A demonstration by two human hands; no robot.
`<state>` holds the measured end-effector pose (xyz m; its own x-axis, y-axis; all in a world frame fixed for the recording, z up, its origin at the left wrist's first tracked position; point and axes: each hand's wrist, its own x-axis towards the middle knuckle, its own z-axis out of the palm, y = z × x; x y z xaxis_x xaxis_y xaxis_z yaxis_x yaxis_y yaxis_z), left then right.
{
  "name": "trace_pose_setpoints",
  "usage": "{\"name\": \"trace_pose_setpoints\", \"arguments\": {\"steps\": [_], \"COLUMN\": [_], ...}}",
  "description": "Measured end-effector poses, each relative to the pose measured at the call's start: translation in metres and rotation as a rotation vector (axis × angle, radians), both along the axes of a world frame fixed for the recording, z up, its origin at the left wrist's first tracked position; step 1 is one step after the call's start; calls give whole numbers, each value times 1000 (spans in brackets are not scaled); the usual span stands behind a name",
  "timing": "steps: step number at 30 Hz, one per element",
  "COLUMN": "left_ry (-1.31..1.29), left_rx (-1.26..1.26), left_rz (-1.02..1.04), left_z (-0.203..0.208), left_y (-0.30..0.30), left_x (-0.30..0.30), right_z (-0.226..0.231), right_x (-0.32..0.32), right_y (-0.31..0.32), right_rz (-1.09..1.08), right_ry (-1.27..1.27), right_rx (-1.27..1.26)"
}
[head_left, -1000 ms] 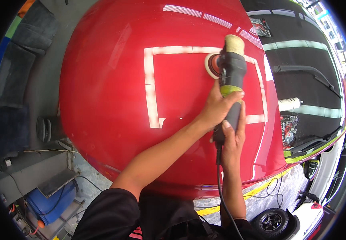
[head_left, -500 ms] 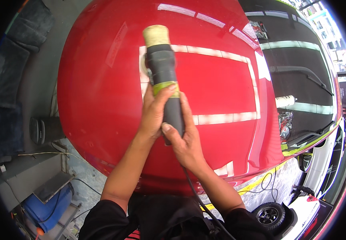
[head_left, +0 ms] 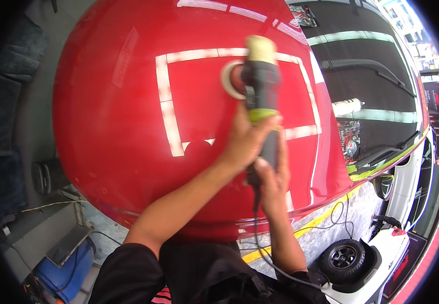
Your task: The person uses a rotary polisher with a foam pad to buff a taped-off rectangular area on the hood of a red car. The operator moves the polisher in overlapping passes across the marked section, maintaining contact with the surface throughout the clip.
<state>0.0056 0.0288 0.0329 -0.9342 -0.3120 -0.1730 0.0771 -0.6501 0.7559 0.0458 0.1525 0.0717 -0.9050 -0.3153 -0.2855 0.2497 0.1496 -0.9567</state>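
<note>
Over the red hood (head_left: 110, 119), my left hand (head_left: 244, 139) and right hand (head_left: 275, 186) have fingers wrapped round the polisher (head_left: 262, 78) — one forward, one at the back — probably to steady its pad (head_left: 226, 80) there.

The left forearm (head_left: 183, 203) slants toward half past one, left grip (head_left: 249, 139) curled; the right grip (head_left: 276, 183) is curled at its five o'clock.

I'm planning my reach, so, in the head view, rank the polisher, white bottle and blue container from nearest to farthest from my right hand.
1. Polisher, gripped by your right hand.
2. White bottle, rightward, on the windshield.
3. Blue container, far lower left.
</note>
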Motion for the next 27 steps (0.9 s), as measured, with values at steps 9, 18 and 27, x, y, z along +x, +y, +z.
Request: {"name": "trace_pose_setpoints", "arguments": {"steps": [9,18,27], "left_ry": [-19,-77,-180], "left_rx": [-82,-61,-45], "left_rz": [-201,-54,172], "left_z": [-17,-5,6], "left_y": [123,3,-50], "left_x": [-41,41,103], "right_z": [1,-11,-10], "right_x": [-1,44,60], "right_y": [79,4,-38], "right_rz": [-333,-15,315], "right_ry": [16,-20,126], "right_rx": [1,-83,-33]}}
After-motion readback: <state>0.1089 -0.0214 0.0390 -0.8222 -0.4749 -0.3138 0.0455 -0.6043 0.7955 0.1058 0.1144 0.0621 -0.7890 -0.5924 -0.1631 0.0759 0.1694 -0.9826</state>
